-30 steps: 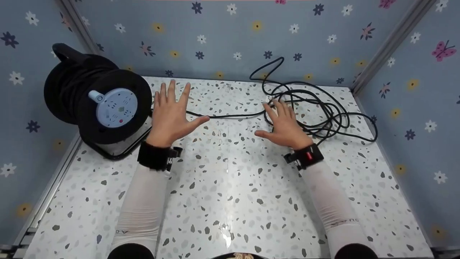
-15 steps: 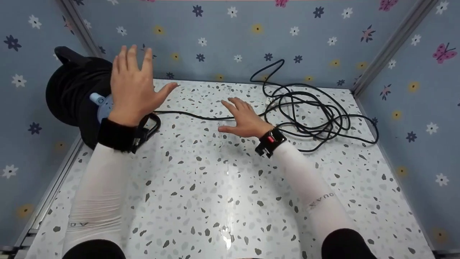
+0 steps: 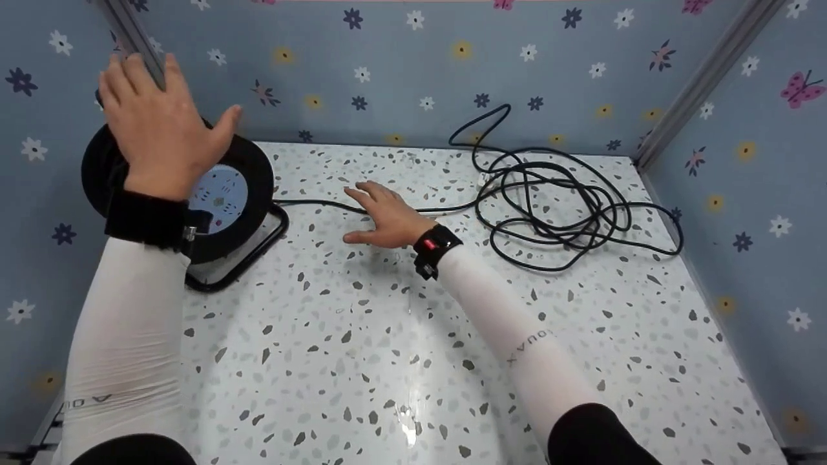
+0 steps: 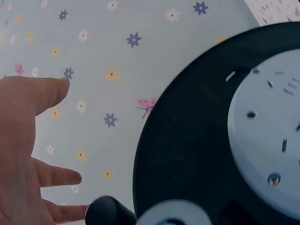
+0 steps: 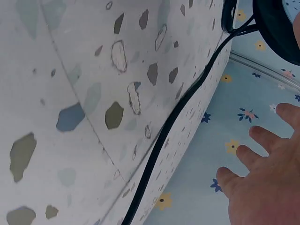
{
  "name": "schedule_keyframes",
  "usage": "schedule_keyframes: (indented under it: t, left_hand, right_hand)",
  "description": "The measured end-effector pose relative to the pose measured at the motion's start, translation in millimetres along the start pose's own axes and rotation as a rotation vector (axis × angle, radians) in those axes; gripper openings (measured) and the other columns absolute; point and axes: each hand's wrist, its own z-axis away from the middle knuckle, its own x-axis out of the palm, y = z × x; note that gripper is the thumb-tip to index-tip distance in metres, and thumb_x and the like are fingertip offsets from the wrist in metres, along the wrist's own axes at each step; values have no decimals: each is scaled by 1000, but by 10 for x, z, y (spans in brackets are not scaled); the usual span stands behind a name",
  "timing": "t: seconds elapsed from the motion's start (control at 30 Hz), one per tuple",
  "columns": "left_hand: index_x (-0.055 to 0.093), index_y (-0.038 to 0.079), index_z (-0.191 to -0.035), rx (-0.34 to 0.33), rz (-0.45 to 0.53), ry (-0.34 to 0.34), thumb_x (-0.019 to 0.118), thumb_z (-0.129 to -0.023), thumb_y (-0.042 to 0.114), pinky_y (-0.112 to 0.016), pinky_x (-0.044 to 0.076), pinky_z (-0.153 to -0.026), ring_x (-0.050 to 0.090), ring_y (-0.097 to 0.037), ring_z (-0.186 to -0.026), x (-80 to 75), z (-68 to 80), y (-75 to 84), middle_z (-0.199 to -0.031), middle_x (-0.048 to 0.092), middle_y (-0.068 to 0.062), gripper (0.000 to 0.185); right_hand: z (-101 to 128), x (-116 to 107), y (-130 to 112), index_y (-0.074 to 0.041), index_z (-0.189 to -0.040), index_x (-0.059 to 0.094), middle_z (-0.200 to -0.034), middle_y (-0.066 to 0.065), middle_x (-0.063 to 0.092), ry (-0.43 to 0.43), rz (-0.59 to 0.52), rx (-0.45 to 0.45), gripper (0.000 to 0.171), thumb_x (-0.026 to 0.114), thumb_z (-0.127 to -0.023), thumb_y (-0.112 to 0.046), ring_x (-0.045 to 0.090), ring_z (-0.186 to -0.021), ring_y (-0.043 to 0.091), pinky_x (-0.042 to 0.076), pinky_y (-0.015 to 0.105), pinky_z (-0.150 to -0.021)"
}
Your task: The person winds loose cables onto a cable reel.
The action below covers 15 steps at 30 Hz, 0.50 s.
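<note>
Head view: left hand (image 3: pixel 158 126) above black cable reel (image 3: pixel 239 194) at table's (image 3: pixel 400 361) left rear, fingers straight, apart, holding nothing. Right hand (image 3: pixel 387 216) flat over black cable (image 3: pixel 310 203), fingers spread; loose coil (image 3: pixel 555 200) right. Left wrist view alone shows reel's socket face (image 4: pixel 267 126) close. Right wrist view: cable (image 5: pixel 173 126) just beside fingers (image 5: pixel 262 140), contact unclear.

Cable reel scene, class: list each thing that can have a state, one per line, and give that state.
cable reel: upright in its frame, cable partly unwound
black cable: loose tangle on the table, one strand running to the reel
left hand: open, raised above the reel
right hand: open, fingers spread over the strand
</note>
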Motion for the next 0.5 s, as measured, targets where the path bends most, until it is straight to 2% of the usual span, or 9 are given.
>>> schedule_keyframes:
  t: [0.2, 0.37, 0.5]
  left_hand:
    - [-2, 0, -175, -151, -88, -153, 30, -114, 72, -61, -11, -135, -2, -58, -166, -54, -107, -140, -176, 0, -43, 100]
    - [-6, -4, -173, -247, -105, -206, 26, -115, 69, -65, -8, -134, 0, -63, -163, -15, -139, -221, -173, -1, -47, 98]
    - [-6, -8, -172, -289, -86, -239, 23, -115, 68, -65, 1, -135, -1, -64, -163, -15, -167, -227, -172, -3, -48, 99]
  right_hand:
    - [-136, 201, -152, -22, -179, 19, -184, 10, 18, -2, 19, -3, 100, 64, -104, -72, 17, -170, 30, 17, 51, -137]
    - [-223, 405, -322, -22, -179, 22, -182, 11, 24, 4, 75, -9, 103, 64, -102, -76, 23, -168, 31, 21, 55, -136]
    - [-279, 528, -470, -25, -179, 21, -184, 10, 20, -18, 81, -12, 105, 63, -100, -79, 17, -170, 28, 21, 50, -137]
